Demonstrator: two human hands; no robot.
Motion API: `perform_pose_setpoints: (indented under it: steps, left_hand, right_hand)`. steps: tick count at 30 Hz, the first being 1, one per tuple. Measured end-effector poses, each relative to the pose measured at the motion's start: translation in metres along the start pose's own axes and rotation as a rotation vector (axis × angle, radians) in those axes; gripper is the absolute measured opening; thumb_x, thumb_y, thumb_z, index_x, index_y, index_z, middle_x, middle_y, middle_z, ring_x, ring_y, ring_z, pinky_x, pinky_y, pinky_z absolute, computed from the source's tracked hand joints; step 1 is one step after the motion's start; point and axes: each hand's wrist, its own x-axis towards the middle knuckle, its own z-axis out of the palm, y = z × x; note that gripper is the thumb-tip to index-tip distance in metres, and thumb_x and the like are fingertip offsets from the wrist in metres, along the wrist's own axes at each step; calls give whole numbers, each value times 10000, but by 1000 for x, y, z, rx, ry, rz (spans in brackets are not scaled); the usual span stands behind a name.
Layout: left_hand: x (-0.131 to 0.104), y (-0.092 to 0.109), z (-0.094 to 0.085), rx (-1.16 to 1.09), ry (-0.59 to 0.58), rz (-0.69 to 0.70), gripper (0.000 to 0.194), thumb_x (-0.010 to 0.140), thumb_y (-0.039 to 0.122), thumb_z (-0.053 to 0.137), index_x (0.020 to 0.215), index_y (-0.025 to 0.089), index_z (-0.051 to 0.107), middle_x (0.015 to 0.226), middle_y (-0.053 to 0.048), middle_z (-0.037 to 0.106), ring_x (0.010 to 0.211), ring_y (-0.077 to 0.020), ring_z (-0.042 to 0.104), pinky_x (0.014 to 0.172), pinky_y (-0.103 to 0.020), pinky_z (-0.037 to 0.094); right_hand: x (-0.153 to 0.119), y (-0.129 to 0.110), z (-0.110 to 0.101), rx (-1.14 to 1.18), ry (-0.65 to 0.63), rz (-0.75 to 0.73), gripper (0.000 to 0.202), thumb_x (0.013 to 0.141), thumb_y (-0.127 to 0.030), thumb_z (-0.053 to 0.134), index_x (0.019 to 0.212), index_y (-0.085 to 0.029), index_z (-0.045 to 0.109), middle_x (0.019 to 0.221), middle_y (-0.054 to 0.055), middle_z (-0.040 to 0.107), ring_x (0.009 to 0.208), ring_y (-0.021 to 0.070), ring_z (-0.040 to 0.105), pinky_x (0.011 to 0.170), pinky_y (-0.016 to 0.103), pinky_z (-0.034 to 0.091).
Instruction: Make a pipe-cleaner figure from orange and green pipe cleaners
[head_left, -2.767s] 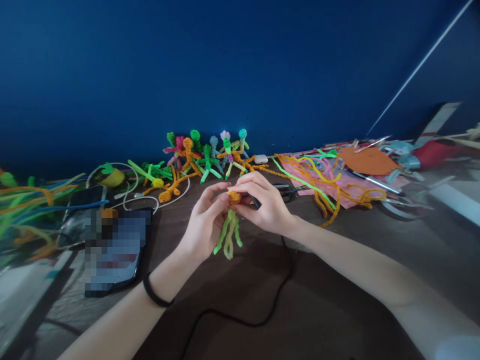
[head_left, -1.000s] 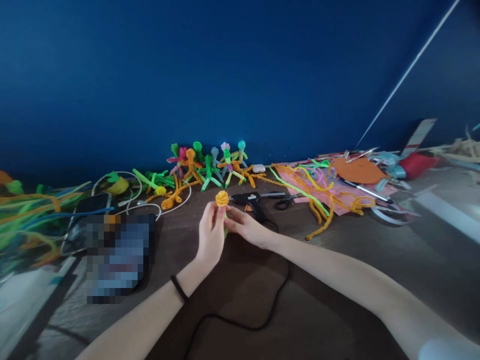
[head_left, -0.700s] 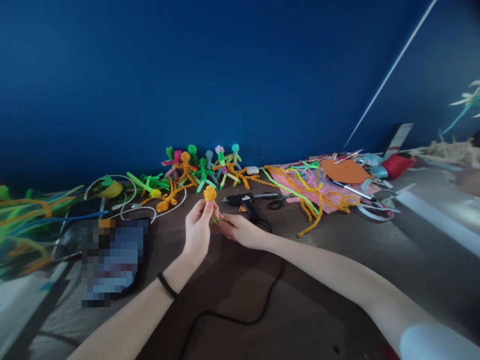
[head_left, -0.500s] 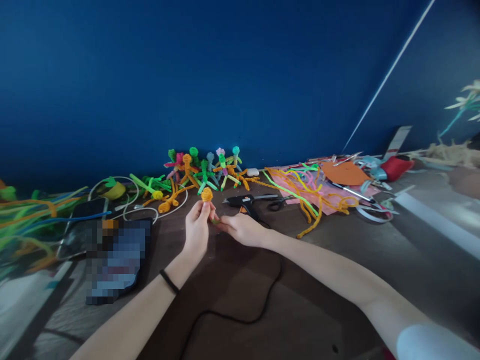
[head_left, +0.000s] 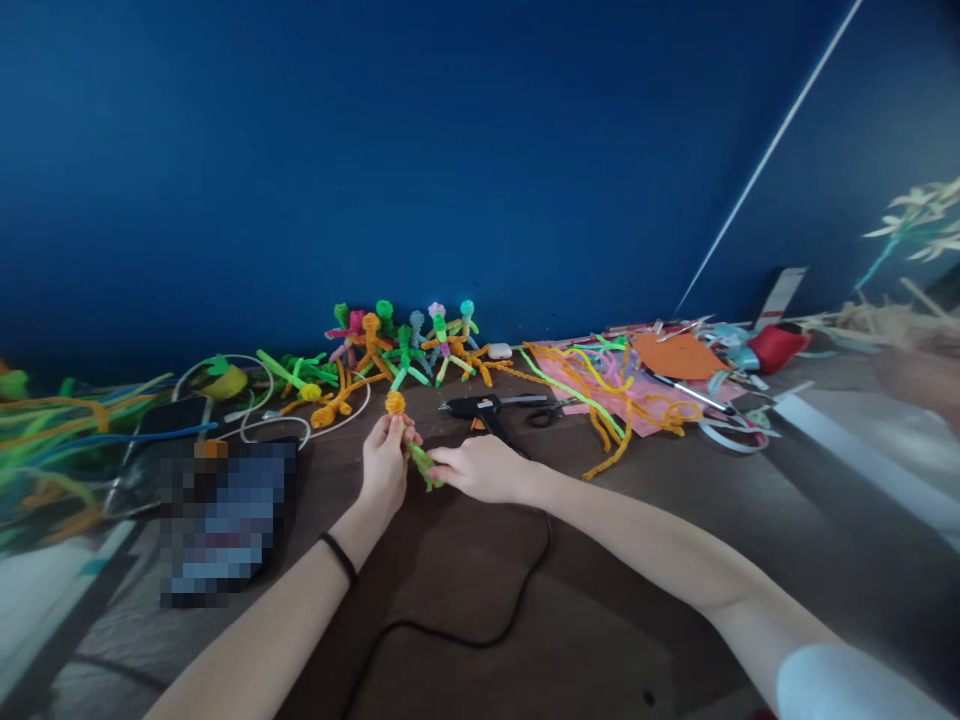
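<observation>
Between my hands is a small pipe-cleaner figure (head_left: 421, 466) with a coiled orange head and a green lower part. My left hand (head_left: 384, 462) pinches it just under the head, which sticks up above the thumb. The fingertips of my right hand (head_left: 480, 468) close on the green end, and part of it is hidden by them. Beyond my right hand lies a black hot glue gun (head_left: 476, 407), with scissors (head_left: 544, 412) beside it. Several finished-looking pipe-cleaner figures (head_left: 407, 352) in many colours stand at the wall behind.
Left, a phone (head_left: 240, 530) with a blurred screen lies near a white cable (head_left: 300, 425) and loose pipe cleaners (head_left: 67, 430). Right, orange pipe cleaners (head_left: 607, 465) spread over pink paper (head_left: 645, 425) near an orange sheet (head_left: 679, 355). A black cord (head_left: 517, 610) crosses the front.
The figure's green part now shows between my hands, where it was mostly covered. Both hands sit slightly lower and left in view, and the right fingers have slid down along the green.
</observation>
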Motion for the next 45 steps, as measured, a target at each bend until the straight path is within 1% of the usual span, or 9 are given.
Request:
perform_pose_setpoints:
  steps: [3, 5, 11, 14, 19, 25, 30, 37, 45]
  left_hand:
    - [-5, -2, -4, 25, -19, 9, 213, 692, 347, 603, 662, 152, 523, 500, 58, 439, 458, -62, 467, 428, -175, 317]
    - [-11, -5, -7, 50, -39, 15, 207, 695, 347, 597, 676, 150, 538, 507, 44, 469, 472, -78, 496, 433, -185, 321]
    - [-33, -9, -14, 114, -81, 37, 162, 710, 295, 560, 763, 146, 594, 551, 16, 539, 491, -91, 513, 423, -195, 304]
    - [-44, -7, -18, 139, -102, 41, 162, 683, 245, 579, 809, 147, 612, 566, 18, 552, 496, -84, 505, 426, -190, 310]
    - [-59, 2, -23, 154, -132, 33, 196, 664, 249, 577, 830, 151, 613, 525, 44, 506, 440, -84, 491, 405, -197, 323]
    - [-70, 11, -31, 169, -149, 33, 197, 657, 255, 566, 815, 145, 606, 529, 48, 492, 419, -90, 513, 368, -195, 281]
    - [-71, 13, -35, 169, -148, 38, 208, 665, 284, 571, 819, 148, 603, 529, 54, 487, 407, -82, 518, 355, -191, 239]
    - [-59, 21, -34, 171, -161, 7, 253, 669, 346, 591, 824, 146, 601, 535, 40, 514, 423, -96, 541, 352, -178, 249]
    - [-42, 19, -25, 171, -147, -19, 274, 680, 380, 590, 819, 144, 588, 541, 35, 516, 435, -98, 534, 362, -175, 283]
  right_hand:
    - [-1, 12, -9, 125, 154, 77, 401, 889, -452, 312, 875, -213, 633, 732, 27, 669, 668, 144, 607, 567, 212, 339]
    - [0, 30, -17, 160, 312, 294, 382, 869, -449, 353, 784, -199, 629, 681, 8, 647, 642, 127, 585, 566, 205, 342]
    - [-11, 90, -13, 97, 488, 685, 279, 850, -230, 373, 1057, -125, 529, 1065, 147, 566, 969, 228, 520, 744, 313, 388]
    - [-25, 101, 6, 82, 457, 776, 261, 796, -259, 487, 1001, -119, 567, 1103, 169, 530, 1042, 268, 477, 814, 368, 384]
    - [-43, 100, 24, 82, 422, 849, 212, 804, -193, 463, 972, -155, 585, 1048, 99, 569, 932, 193, 548, 777, 302, 427]
    - [-47, 95, 13, 60, 406, 860, 195, 826, -157, 432, 910, -165, 608, 997, 85, 598, 926, 195, 563, 781, 292, 442]
    - [-44, 98, 2, 38, 334, 869, 265, 867, -275, 461, 1095, -152, 520, 1120, 84, 531, 964, 182, 545, 806, 368, 465]
    - [-30, 111, -5, 90, 140, 786, 308, 858, -299, 483, 1122, -142, 499, 1112, 81, 532, 945, 177, 552, 790, 380, 476]
    - [-6, 141, -17, 131, 95, 818, 304, 855, -301, 486, 1117, -146, 505, 1111, 76, 533, 948, 181, 551, 790, 375, 475]
